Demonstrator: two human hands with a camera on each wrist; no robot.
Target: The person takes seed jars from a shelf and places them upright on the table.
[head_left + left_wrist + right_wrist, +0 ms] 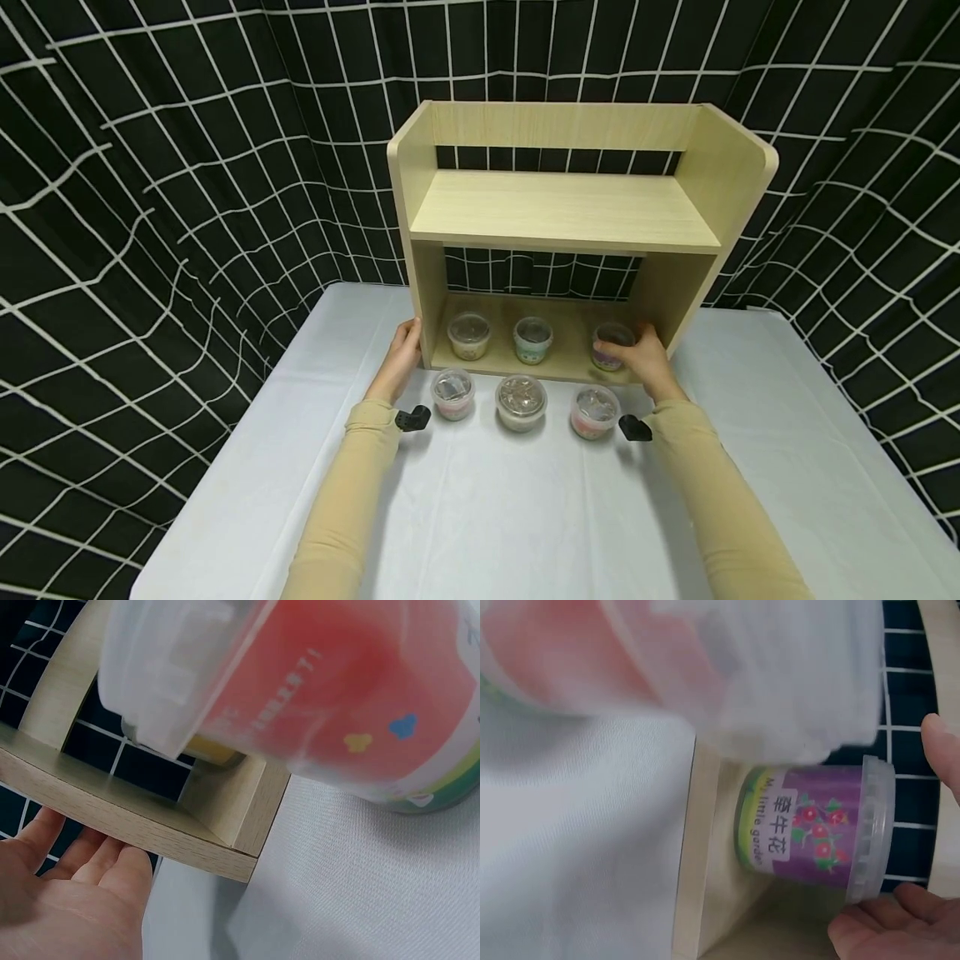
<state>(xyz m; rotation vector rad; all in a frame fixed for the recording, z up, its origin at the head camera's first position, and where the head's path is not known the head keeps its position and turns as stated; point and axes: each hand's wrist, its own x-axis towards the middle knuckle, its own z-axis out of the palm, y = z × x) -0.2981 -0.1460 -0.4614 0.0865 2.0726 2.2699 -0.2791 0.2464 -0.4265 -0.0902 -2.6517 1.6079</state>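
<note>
My right hand (647, 360) reaches into the right end of the lower shelf, by a purple plastic cup (810, 821) with a clear lid and a flower label. In the right wrist view its thumb and fingers are spread apart, fingertips (855, 930) right at the lid's edge. My left hand (403, 354) rests with extended fingers against the outer left side panel (112, 821) of a pale wooden shelf unit (566, 208). On the same lower board stand a teal cup (532, 340) in the middle and a yellowish cup (470, 336) at the left.
In front of the unit, on the white-covered table (510, 517), three more lidded cups stand in a row: a pinkish cup (453, 393), a whitish cup (521, 402) and a red-labelled cup (595, 412). A black gridded curtain (225, 167) surrounds the table.
</note>
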